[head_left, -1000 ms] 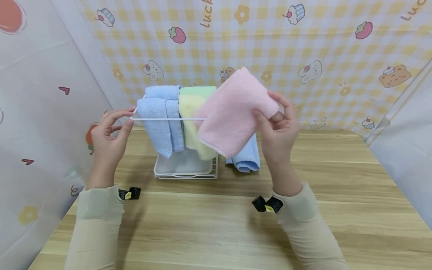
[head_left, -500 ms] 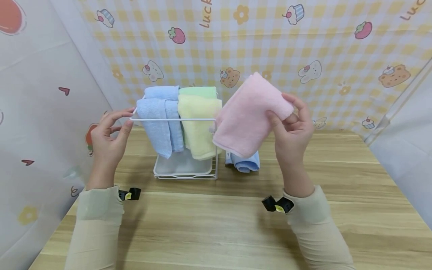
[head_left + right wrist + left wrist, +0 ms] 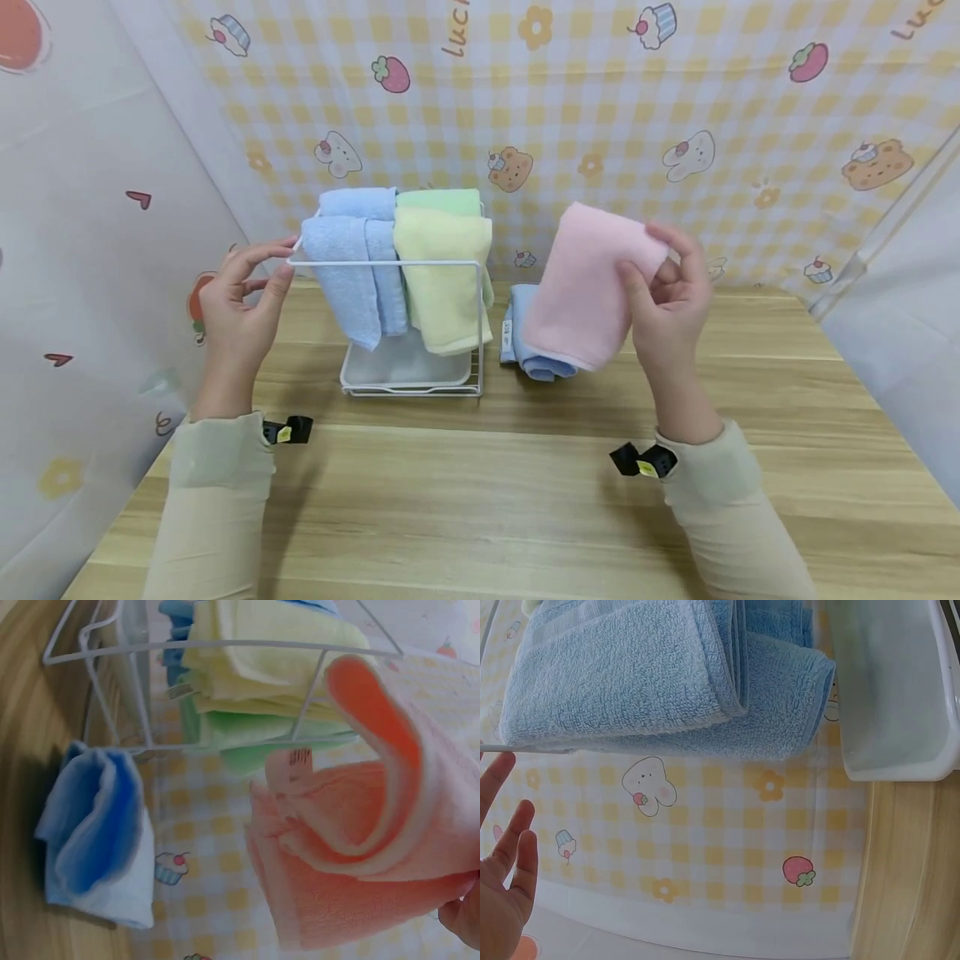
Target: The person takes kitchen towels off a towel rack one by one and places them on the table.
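My right hand (image 3: 673, 304) pinches a folded pink towel (image 3: 592, 292) by its right edge, between thumb and fingers. The towel hangs in the air to the right of a white wire rack (image 3: 442, 263), and its folded layers and a tag show in the right wrist view. With thumb and fingertips, my left hand (image 3: 243, 300) holds the rack's upper left corner. Blue towels (image 3: 345, 250), a yellow towel (image 3: 446, 283) and a green towel (image 3: 438, 200) drape over the rack's bars. Part of the green one is hidden behind the yellow.
A folded blue towel (image 3: 94, 825) lies on the wooden table (image 3: 450, 517) just right of the rack, partly behind the pink towel in the head view. Under the hanging towels sits a white tray (image 3: 900, 697). A checked cloth backdrop (image 3: 735, 92) rises behind the table.
The pink towel, in my right hand, has moved right and down, away from the rack, and hangs more upright. The yellow towel is now uncovered. My left hand stays at the rack's corner.
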Demonstrator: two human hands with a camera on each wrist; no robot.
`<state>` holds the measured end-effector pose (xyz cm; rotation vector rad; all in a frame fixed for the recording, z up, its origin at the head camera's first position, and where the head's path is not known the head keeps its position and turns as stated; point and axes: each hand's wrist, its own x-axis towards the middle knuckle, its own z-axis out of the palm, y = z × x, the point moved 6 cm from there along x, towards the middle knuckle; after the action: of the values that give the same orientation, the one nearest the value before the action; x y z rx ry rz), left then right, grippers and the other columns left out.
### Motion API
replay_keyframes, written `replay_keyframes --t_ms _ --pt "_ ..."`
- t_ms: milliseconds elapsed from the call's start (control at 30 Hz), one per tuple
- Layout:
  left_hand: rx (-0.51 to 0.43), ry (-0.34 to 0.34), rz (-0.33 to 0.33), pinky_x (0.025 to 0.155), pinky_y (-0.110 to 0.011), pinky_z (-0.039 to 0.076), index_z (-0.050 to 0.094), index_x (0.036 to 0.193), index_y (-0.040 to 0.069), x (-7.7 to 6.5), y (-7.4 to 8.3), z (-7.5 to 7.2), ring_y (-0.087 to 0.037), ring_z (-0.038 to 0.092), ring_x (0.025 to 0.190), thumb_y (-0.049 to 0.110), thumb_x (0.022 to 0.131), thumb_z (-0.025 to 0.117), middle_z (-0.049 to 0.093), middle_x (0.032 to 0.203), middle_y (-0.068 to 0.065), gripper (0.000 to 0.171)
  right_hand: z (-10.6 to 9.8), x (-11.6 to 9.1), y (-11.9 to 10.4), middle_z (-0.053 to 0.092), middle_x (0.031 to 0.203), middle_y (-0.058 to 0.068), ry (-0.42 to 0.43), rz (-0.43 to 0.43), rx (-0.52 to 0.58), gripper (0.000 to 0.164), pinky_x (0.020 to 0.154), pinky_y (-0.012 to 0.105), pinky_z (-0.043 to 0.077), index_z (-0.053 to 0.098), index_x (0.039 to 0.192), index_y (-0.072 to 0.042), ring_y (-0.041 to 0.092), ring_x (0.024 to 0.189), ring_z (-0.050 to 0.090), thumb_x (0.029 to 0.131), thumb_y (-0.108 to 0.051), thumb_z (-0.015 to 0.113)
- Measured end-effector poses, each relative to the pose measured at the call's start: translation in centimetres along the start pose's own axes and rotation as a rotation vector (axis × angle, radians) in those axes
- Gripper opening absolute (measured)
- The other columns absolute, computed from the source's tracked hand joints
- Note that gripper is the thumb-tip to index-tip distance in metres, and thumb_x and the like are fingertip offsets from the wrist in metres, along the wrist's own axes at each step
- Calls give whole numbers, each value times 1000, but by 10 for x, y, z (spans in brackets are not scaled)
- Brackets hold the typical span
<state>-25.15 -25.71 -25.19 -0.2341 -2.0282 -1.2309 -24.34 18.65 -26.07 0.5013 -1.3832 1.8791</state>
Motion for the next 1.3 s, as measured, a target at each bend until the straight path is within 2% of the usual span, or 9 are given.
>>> replay_keyframes --t_ms 133,233,433,533,733,900,1100,1300 --pt "-14 3 10 83 -19 45 71 113 0 1 0 1 -4 58 114 10 94 67 72 120 12 22 -8 -3 7 70 104 5 -56 36 -60 39 61 17 54 60 123 -2 9 76 68 86 11 66" --pt "-14 5 11 83 -19 46 71 114 0 1 0 1 -4 58 114 10 94 67 72 120 13 22 -13 -5 12 71 100 3 -106 75 -81 45 61 17 54 58 125 -5 8 76 66 85 14 64" --pt "1 4 -8 84 -20 45 71 114 2 1 -1 2 -3 57 115 13 95 66 71 122 11 23 -20 -10 23 69 106 0 -225 187 -88 68 73 19 57 47 136 -11 11 92 65 79 24 62" --pt "9 2 -12 84 -20 45 71 115 3 1 0 2 -3 57 116 14 95 66 71 123 11 23 -24 -12 29 68 109 -1 -282 241 -76 73 73 21 58 42 139 -13 11 95 65 79 26 60" --pt "25 -2 -18 84 -18 45 71 115 4 -1 -1 3 -2 56 115 13 95 66 71 123 12 22 -34 -12 43 70 106 -4 -368 298 -92 70 63 21 58 43 139 -12 8 86 68 81 26 58" --pt "12 -3 -9 84 -18 45 71 115 2 -1 -3 4 -2 56 114 10 95 65 71 123 12 22 -44 -10 56 71 105 -7 -432 340 -167 63 63 19 57 42 139 -4 5 83 68 84 20 61" --pt "-18 35 16 81 -18 46 70 113 -3 1 -4 1 -3 58 111 7 94 66 72 119 12 22 -50 -7 85 69 110 -10 -484 467 -243 63 65 22 58 36 145 -3 5 86 68 90 9 63" --pt "-25 19 -16 83 -20 45 70 114 -1 -2 -4 1 -4 57 114 11 95 66 72 121 12 23 -53 -6 112 67 110 -12 -523 544 -273 64 65 23 58 32 147 0 5 84 68 91 7 62"
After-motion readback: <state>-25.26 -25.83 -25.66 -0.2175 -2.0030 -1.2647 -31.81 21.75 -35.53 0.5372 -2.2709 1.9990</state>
